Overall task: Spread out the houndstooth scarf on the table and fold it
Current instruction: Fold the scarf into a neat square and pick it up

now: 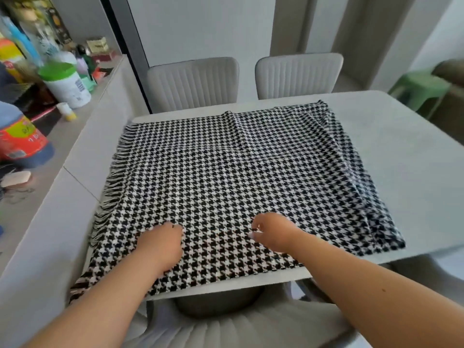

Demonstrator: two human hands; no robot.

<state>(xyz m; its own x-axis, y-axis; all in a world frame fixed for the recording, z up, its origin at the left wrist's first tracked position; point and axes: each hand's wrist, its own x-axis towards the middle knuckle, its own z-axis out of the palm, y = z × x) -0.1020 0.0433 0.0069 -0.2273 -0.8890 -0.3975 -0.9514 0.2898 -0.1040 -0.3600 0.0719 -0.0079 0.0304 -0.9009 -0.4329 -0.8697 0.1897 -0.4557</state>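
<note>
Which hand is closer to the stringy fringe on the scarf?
Left. The left hand rests on the scarf near its fringe; the right hand sits farther toward the middle.

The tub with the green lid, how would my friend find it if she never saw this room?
Start at the table with the scarf, then look left to the cluttered counter. The tub stands towards its far end: big, white, round. It alone has a bright green lid.
</note>
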